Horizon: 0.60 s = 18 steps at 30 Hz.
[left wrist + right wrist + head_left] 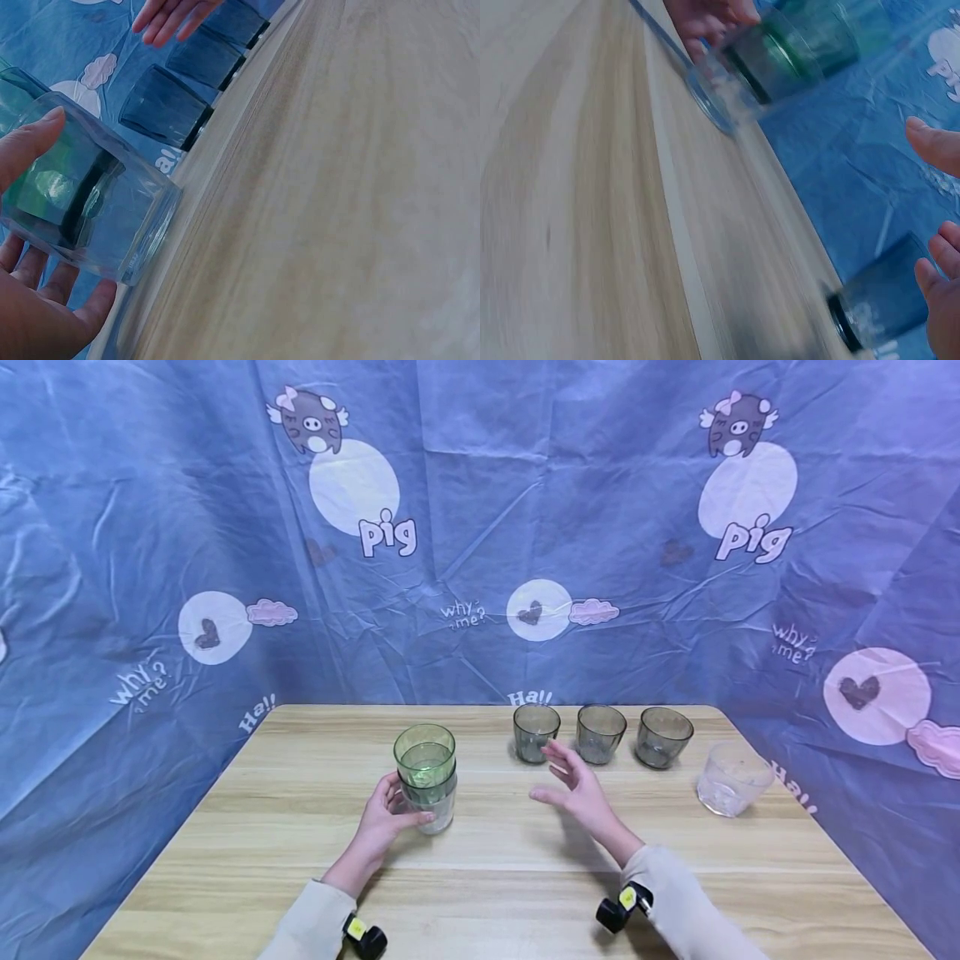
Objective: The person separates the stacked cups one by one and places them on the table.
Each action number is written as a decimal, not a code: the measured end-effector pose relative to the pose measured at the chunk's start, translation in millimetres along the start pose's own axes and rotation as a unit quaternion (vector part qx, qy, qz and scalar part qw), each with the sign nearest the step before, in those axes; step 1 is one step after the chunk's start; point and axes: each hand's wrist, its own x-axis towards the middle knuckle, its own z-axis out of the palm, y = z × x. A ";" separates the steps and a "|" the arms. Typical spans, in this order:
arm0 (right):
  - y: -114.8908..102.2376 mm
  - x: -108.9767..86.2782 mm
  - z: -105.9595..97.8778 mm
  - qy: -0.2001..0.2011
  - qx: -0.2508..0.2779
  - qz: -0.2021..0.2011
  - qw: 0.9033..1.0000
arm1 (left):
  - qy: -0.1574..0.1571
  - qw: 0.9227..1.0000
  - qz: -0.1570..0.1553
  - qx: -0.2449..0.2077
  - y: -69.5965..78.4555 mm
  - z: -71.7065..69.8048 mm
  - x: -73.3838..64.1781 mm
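Observation:
My left hand (385, 821) grips a stack of cups, thumb on the near side and fingers round the far side. At the bottom is a clear glass cup (438, 814), standing on the table. A green glass cup (424, 752) nests on top, and a dark rim shows partway down the stack. To the right, my right hand (577, 789) hovers with fingers spread and nothing held. Its fingertips overlap the leftmost of three smoky grey cups (536, 727) in the head view. In the right wrist view, that hand's thumb and fingers (949, 255) stand apart.
Another two smoky grey cups (600, 731) (663, 735) line the table's back edge. A clear cup (731, 785) stands at the right edge. A blue printed cloth (480, 510) hangs behind the wooden table (480, 902).

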 end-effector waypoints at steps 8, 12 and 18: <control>-5.2 4.9 31.7 -0.036 0.031 -0.007 0.999 | 0.001 1.000 -0.002 0.001 0.4 -0.1 0.0; -8.4 7.5 46.6 -0.053 0.043 -0.014 0.998 | 0.001 1.000 -0.003 -0.002 0.7 -0.2 0.0; -14.1 14.2 66.6 -0.080 0.064 -0.039 0.994 | 0.000 1.000 -0.002 -0.003 0.5 -0.1 -0.2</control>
